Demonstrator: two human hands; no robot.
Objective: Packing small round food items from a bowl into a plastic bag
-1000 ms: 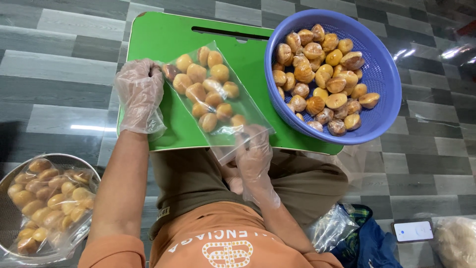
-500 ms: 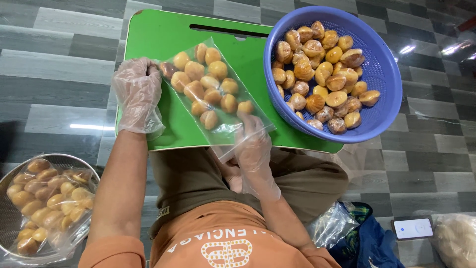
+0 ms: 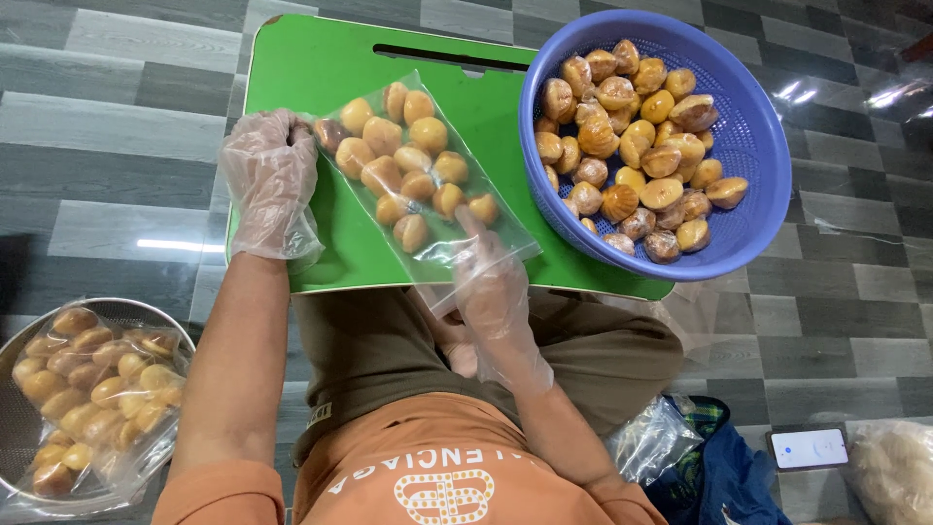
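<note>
Head view: the clear plastic bag (image 3: 413,180) of small round golden pastries has shifted slightly since half a second ago, its far end now reaching nearer the slot at the far edge of the green bench (image 3: 301,58). The left hand (image 3: 270,185), in a loose crinkled disposable glove, has its fingers closed together on the bag's left end near the bench's left edge. The right hand (image 3: 491,282), gloved likewise, presses its fingers down on the bag's open end at the near edge. By the look of it, the pastries are being settled into flat rows. The film is thin and glossy; the pastries look smooth and domed. A blue perforated plastic basket (image 3: 758,165) at the right edge holds loose ones. A metal bowl (image 3: 19,418) on the floor holds another filled bag.
</note>
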